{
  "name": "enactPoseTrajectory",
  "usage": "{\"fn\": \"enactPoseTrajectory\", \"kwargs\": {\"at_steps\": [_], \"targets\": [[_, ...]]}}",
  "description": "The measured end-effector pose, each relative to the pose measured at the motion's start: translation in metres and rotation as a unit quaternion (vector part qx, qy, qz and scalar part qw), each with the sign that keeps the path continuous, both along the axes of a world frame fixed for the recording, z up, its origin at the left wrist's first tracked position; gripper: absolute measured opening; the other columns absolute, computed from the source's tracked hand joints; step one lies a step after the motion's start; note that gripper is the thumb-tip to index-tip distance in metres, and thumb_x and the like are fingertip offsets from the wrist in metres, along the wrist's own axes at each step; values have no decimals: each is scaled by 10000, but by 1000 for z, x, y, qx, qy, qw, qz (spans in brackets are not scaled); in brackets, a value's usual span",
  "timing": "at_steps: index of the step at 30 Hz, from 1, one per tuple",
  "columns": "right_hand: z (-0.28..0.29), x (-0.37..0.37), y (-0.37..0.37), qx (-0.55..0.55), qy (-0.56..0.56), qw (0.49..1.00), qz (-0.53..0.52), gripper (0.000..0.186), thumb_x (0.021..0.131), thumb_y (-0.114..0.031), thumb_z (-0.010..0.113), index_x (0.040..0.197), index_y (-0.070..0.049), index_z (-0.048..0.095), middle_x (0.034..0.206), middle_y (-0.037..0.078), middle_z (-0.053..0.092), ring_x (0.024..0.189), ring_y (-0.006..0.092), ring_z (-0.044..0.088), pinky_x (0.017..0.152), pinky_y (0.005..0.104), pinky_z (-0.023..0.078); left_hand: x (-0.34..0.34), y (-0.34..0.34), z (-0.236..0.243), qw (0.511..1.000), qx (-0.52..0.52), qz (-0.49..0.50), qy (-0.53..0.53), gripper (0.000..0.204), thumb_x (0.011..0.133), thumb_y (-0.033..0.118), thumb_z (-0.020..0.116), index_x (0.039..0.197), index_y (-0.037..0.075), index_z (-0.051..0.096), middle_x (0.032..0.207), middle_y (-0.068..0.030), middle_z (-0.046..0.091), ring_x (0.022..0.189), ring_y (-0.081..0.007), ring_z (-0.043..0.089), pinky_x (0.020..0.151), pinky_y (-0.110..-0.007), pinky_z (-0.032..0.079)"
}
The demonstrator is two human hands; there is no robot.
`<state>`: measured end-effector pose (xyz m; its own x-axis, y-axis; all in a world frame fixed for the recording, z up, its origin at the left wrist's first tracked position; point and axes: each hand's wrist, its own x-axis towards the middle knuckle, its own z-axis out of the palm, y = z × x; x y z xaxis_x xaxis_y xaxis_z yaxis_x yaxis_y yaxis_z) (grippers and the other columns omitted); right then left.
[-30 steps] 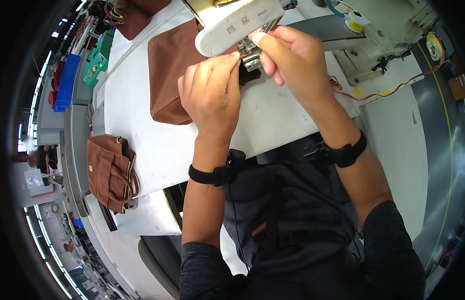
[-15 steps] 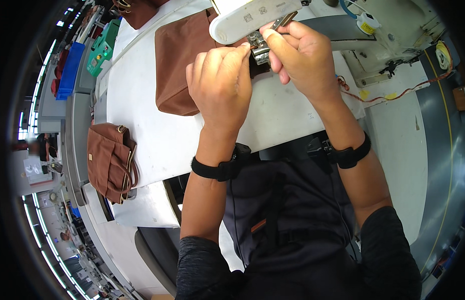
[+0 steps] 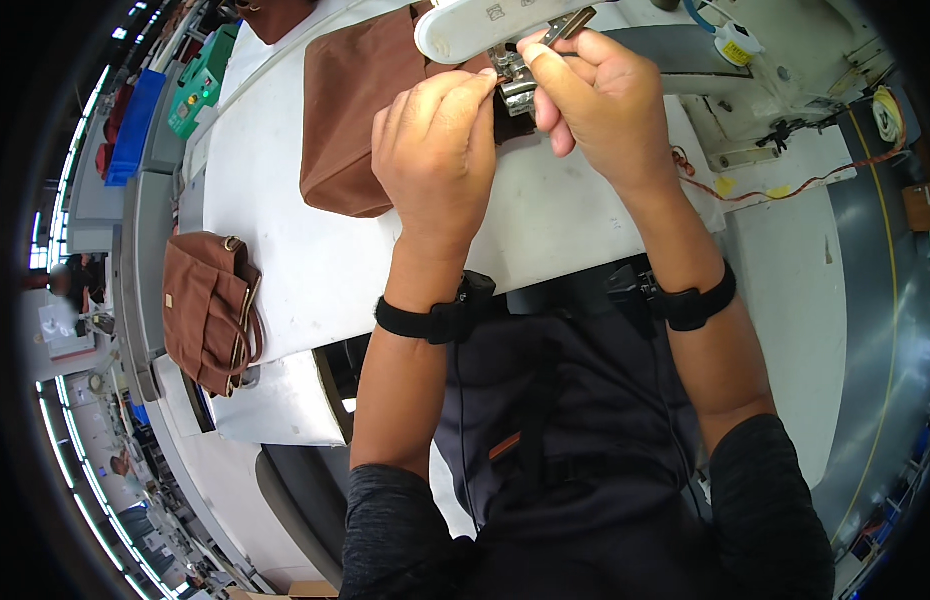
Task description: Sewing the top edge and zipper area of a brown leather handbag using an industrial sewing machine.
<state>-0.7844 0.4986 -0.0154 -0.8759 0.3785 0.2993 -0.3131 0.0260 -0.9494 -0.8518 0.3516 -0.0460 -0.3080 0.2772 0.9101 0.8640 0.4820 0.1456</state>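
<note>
I see the left hand (image 3: 435,150), fingertips pinched right by the metal parts (image 3: 511,66) under a white sewing machine head (image 3: 490,24); can't make out what's between them. Right hand (image 3: 610,110) grips a slim metal tool (image 3: 573,24), just right. Brown bag (image 3: 347,110) lies on the white table (image 3: 297,285), partly behind the left hand. Smaller brown bag (image 3: 207,310) sits left, nearer. Far left: green box (image 3: 200,80), blue bin (image 3: 135,130). Far right: white bottle (image 3: 735,47).

Above the person's bare right hand (image 3: 610,98), a slim, dark, metal-edged tool (image 3: 570,25) is showing more of its length than a second ago, jutting farther up-right.
</note>
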Motion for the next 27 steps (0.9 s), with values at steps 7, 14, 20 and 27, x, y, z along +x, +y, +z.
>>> {"fn": "enactPoseTrajectory", "kwargs": {"at_steps": [7,14,20,27], "targets": [[6,1,0,-5,-45,999,-7,179,1012,-142,639,1058,22,695,625,28,626,448,64,509,435,221,406,0,-3,6,1000,-29,-1,5,140,839,63,783,958,134,762,877,50,700,780,-146,636,715,-310,413],[3,1,1,4,-28,1000,2,272,1003,-207,640,984,63,657,589,37,638,432,72,525,428,246,426,-2,-4,9,999,-28,-15,-5,130,843,67,775,951,138,764,865,49,696,772,-148,630,717,-309,406],[9,2,0,-11,-56,998,0,253,1005,-208,640,942,35,675,620,26,644,456,71,532,452,237,437,-3,-10,5,998,-45,-6,-33,128,870,133,766,998,137,761,957,21,719,861,-184,656,756,-340,442],[9,6,3,-34,-36,998,26,286,1031,-188,617,838,22,622,630,65,628,440,115,550,428,261,431,-12,-95,13,978,-198,49,-48,373,840,228,848,1134,32,728,1110,-119,751,1025,-321,702,904,-392,516]]}}
